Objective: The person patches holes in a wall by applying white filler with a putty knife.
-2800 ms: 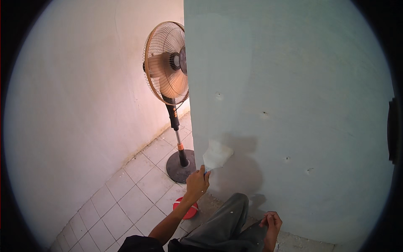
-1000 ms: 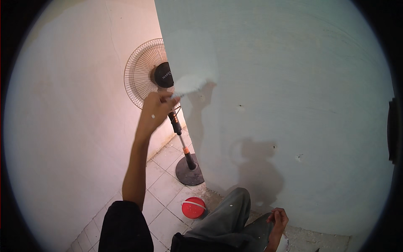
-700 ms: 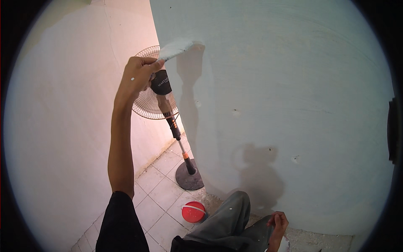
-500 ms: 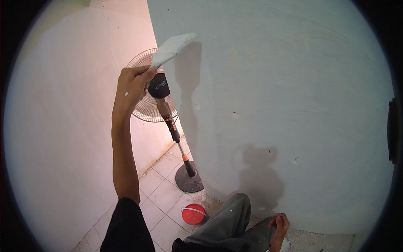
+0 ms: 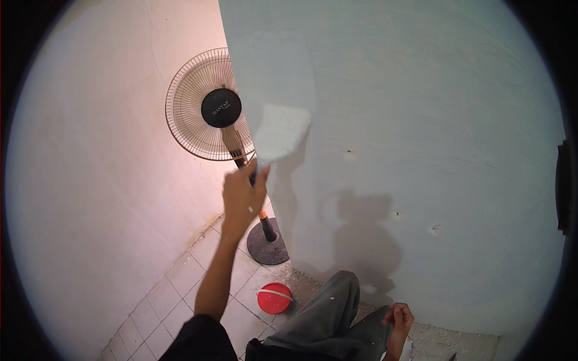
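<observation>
— What's your left hand [image 5: 242,195] doing?
— Your grip is closed on the handle of a wide paintbrush [image 5: 278,135]; its pale bristles lie against the light blue-green wall [image 5: 421,120].
— And your right hand [image 5: 398,317]?
— Curled, low by your grey-trousered knee [image 5: 337,301].
— Around you?
— A standing fan [image 5: 211,111] against the pink wall [image 5: 90,150], a red round container [image 5: 274,298] on the tiled floor [image 5: 180,283] near the fan's base.

We raise our left arm up and forward, elbow nearly straight, the left hand [image 5: 242,195] closed in a fist with the back of it toward us. Our right hand [image 5: 398,317] rests low by the knee, fingers curled (how tightly, we cannot tell).
</observation>
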{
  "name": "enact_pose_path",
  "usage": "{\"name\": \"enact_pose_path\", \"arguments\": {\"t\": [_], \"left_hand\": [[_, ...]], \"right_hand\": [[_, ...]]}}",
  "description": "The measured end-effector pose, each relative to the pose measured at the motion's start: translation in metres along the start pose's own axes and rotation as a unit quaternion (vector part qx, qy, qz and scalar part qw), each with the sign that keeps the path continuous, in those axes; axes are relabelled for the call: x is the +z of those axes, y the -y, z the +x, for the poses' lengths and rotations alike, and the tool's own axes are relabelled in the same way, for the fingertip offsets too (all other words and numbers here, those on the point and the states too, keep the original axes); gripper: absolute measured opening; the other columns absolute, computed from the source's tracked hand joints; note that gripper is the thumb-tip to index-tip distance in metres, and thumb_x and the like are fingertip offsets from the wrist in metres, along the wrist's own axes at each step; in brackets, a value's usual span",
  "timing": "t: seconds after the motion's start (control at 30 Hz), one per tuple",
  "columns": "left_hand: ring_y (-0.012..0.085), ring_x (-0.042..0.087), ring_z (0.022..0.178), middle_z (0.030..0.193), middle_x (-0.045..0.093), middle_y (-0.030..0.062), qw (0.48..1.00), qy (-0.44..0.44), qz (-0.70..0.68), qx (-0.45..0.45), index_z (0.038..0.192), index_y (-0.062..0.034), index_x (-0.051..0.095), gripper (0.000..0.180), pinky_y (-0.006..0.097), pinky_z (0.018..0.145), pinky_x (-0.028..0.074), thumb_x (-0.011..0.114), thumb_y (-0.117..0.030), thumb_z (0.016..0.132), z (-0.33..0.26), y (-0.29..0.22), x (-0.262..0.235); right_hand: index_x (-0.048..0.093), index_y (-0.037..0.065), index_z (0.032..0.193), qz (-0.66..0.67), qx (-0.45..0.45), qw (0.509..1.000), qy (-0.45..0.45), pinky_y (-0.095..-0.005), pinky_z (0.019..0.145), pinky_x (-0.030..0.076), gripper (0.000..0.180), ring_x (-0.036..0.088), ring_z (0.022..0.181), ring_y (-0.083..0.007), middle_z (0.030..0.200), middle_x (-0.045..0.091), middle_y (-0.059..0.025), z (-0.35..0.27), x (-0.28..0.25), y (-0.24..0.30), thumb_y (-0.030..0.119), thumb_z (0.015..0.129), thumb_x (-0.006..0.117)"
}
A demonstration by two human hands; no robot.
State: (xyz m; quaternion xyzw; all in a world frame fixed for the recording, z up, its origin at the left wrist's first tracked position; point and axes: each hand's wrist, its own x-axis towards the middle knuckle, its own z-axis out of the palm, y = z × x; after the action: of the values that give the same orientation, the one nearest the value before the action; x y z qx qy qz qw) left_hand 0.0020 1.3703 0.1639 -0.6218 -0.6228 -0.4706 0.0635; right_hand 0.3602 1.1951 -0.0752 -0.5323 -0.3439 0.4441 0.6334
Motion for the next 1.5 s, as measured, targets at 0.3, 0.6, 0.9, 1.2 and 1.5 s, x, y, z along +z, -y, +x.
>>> {"name": "enact_pose_path", "arguments": {"t": [0.3, 0.6, 0.9, 1.2, 1.5], "left_hand": [[0.0411, 0.061, 0.063, 0.063, 0.058, 0.0217, 0.990, 0.094, 0.011, -0.100, 0.103, -0.0010, 0.063, 0.028, 0.049, 0.056, 0.045, 0.061, -0.024, 0.087, -0.122, 0.075, 0.083], [0.0408, 0.063, 0.066, 0.070, 0.062, 0.0214, 0.983, 0.148, 0.027, -0.108, 0.106, 0.0036, 0.061, 0.034, 0.049, 0.059, 0.047, 0.062, -0.023, 0.086, -0.202, 0.148, 0.149], [0.0408, 0.063, 0.069, 0.072, 0.064, 0.0227, 0.969, 0.195, 0.046, -0.142, 0.106, 0.0031, 0.061, 0.034, 0.050, 0.062, 0.048, 0.061, -0.025, 0.087, -0.242, 0.179, 0.180], [0.0426, 0.063, 0.072, 0.074, 0.064, 0.0222, 0.959, 0.226, 0.047, -0.162, 0.097, 0.0008, 0.061, 0.029, 0.052, 0.065, 0.048, 0.061, -0.027, 0.086, -0.239, 0.182, 0.163], [0.0426, 0.063, 0.082, 0.084, 0.065, 0.0233, 0.965, 0.205, 0.088, -0.139, 0.089, -0.0008, 0.068, 0.029, 0.050, 0.072, 0.049, 0.064, -0.029, 0.082, -0.173, 0.176, 0.121]], "right_hand": [[0.060, 0.002, 0.087, -0.023, 0.000, 0.999, 0.026, -0.0249, 0.052, 0.043, 0.022, 0.049, 0.054, -0.0105, 0.062, 0.051, -0.0025, 0.003, 0.016, -0.003, 0.021, 0.097, 0.051], [0.059, 0.002, 0.089, -0.037, 0.024, 0.999, 0.027, -0.0260, 0.054, 0.044, 0.021, 0.049, 0.054, -0.0112, 0.063, 0.052, -0.0030, -0.001, 0.026, -0.003, 0.019, 0.097, 0.050], [0.059, 0.002, 0.088, -0.055, 0.025, 0.998, 0.035, -0.0267, 0.054, 0.044, 0.021, 0.049, 0.054, -0.0119, 0.064, 0.053, -0.0036, 0.001, 0.034, 0.000, 0.018, 0.097, 0.050], [0.059, 0.002, 0.089, -0.053, 0.019, 0.998, 0.020, -0.0264, 0.054, 0.044, 0.021, 0.049, 0.055, -0.0116, 0.065, 0.053, -0.0038, 0.004, 0.024, 0.001, 0.018, 0.097, 0.050], [0.059, 0.002, 0.088, -0.046, 0.020, 0.998, 0.026, -0.0258, 0.054, 0.044, 0.022, 0.049, 0.056, -0.0107, 0.065, 0.052, -0.0033, 0.004, 0.026, 0.004, 0.020, 0.097, 0.050]]}}
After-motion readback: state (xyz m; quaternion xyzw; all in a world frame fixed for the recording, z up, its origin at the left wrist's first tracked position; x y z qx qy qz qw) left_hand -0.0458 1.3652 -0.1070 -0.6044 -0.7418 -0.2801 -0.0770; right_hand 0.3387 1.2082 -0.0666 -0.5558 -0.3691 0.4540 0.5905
